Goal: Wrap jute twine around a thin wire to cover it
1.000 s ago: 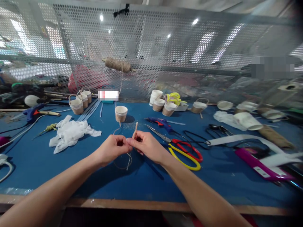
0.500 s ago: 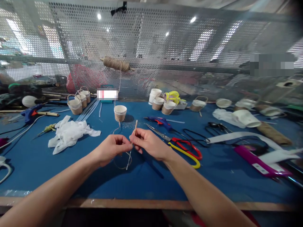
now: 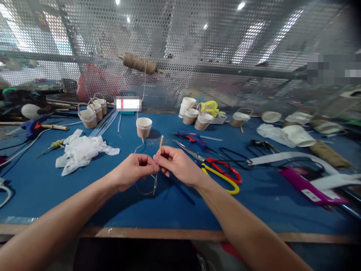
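My right hand is closed in a pinch around a thin wire. Its upper end, wrapped in tan twine, pokes up above the fingers, and the bare, shiny lower end hangs below them. Fingertips touching the right hand's, my left hand is pinched on jute twine; the exact grip point is hidden by the fingers. The twine runs back past a small paper cup with a brown band, which stands upright just beyond my hands. A loose loop of strand dangles under the left fingers.
Scissors and a blue glue gun lie right of my hands. Crumpled white fabric is at left. Small handled cups stand behind it. A twine spool hangs before the mesh panel. A purple tool lies far right.
The view has tilted down slightly, so everything sits higher in the picture. Both hands keep their pinch on the wire and twine, fingertips a little closer together.
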`<state>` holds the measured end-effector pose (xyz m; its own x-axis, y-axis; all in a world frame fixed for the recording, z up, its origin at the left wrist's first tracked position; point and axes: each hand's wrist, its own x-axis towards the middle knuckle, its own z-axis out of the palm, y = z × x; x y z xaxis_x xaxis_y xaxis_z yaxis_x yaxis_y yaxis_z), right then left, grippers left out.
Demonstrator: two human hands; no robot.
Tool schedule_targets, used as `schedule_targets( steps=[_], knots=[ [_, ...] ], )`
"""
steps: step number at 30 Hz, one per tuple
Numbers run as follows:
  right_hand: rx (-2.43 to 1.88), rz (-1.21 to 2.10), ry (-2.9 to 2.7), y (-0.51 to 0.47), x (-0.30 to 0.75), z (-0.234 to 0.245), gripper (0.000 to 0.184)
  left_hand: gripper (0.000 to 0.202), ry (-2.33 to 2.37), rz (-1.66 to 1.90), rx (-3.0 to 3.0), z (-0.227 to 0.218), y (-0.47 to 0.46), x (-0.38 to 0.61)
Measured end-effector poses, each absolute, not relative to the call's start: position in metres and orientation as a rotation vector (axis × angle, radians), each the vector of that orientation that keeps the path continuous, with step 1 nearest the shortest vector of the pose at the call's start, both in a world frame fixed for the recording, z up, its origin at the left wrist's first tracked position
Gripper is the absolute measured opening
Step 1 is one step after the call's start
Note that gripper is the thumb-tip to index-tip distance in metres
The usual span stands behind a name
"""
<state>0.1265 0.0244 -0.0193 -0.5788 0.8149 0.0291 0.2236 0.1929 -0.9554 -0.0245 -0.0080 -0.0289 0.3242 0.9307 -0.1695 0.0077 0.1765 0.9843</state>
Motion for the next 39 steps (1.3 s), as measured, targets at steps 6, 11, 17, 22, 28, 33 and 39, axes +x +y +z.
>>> schedule_targets(
  steps=[6, 11, 17, 22, 28, 33, 39],
  knots=[
    [-0.871, 1.526, -1.808, 0.0276, 0.1301, -0.0206, 0.028, 0.016, 0.940, 0.830, 1.183, -0.0231, -0.0079, -0.0307],
    [-0.837, 1.639, -1.717, 0.0271, 0.1296, -0.0214, 0.029, 0.011, 0.929, 0.866, 1.350, -0.0237, -0.0071, -0.0320],
    [-0.832, 1.654, -1.642, 0.0252, 0.1282, -0.0206, 0.030, 0.013, 0.981, 0.975, 1.452, -0.0287, -0.0093, -0.0252],
    [-0.890, 1.497, -1.756, 0.0241, 0.1288, -0.0171, 0.028, 0.013, 1.077, 0.968, 1.511, -0.0280, -0.0103, -0.0254],
    [-1.003, 1.359, -1.866, 0.0222, 0.1276, -0.0132, 0.029, 0.014, 1.116, 0.856, 1.529, -0.0232, -0.0091, -0.0316],
    [-1.076, 1.270, -1.927, 0.0210, 0.1264, -0.0131, 0.027, 0.016, 1.123, 0.881, 1.451, -0.0234, -0.0106, -0.0302],
    [-0.985, 1.341, -1.895, 0.0207, 0.1263, -0.0154, 0.029, 0.023, 1.081, 0.855, 1.248, -0.0237, -0.0102, -0.0283]
  ],
)
